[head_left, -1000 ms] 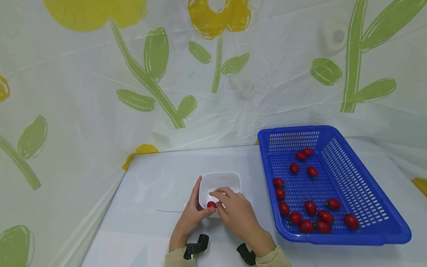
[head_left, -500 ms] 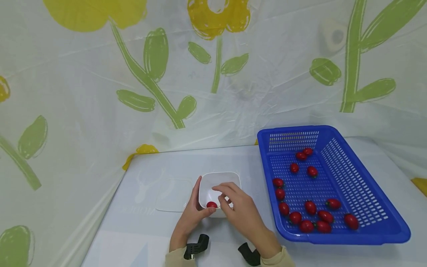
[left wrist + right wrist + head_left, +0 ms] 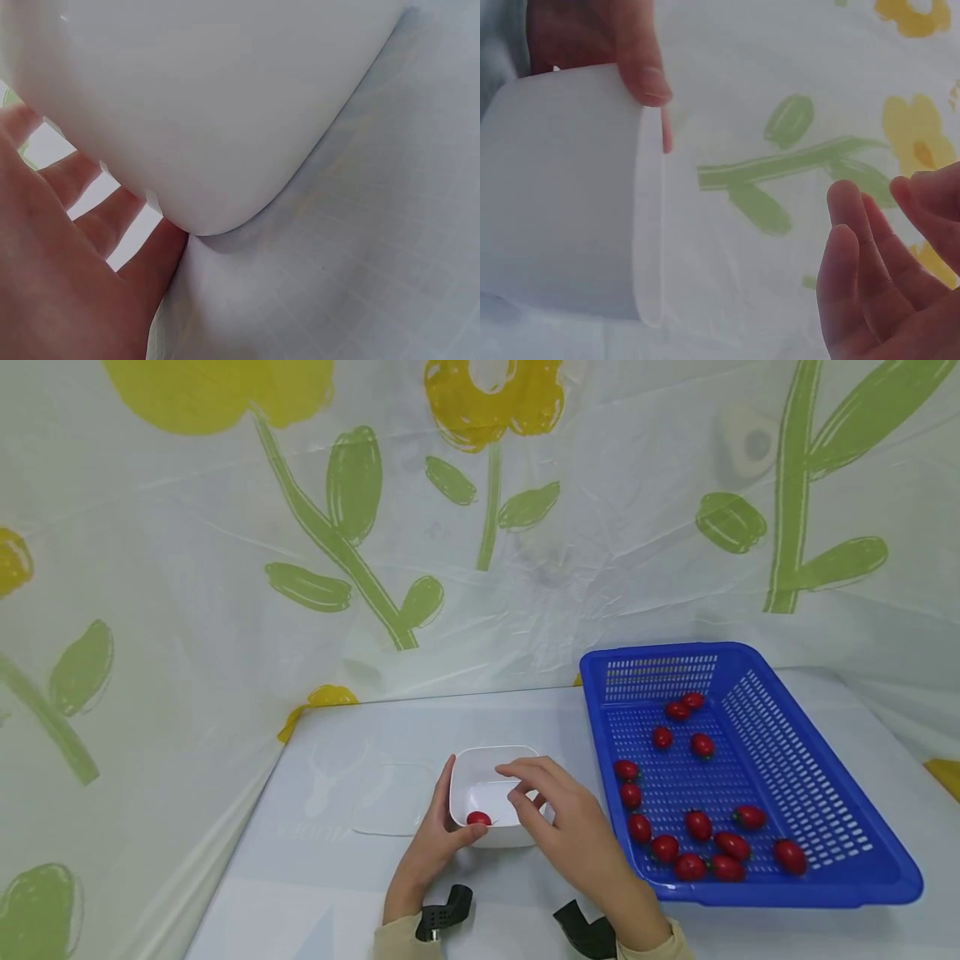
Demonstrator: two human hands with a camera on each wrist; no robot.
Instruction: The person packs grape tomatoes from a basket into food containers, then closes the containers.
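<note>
A white square plastic container stands on the table, and one red cherry tomato lies inside at its near left corner. My left hand grips the container, its thumb over the near rim and its fingers along the left wall. In the left wrist view, the fingers press against the outside of the container wall. My right hand hovers at the container's right side, fingers loosely bent and nothing between them. The right wrist view shows this hand apart from the container.
To the right is a blue perforated basket holding several cherry tomatoes. A clear flat lid lies left of the container. Behind the table hangs a flower-printed sheet.
My right hand has lifted out of the container and moved right, away from the tomato. The tomato stays in the near left corner, and my left hand keeps its hold.
</note>
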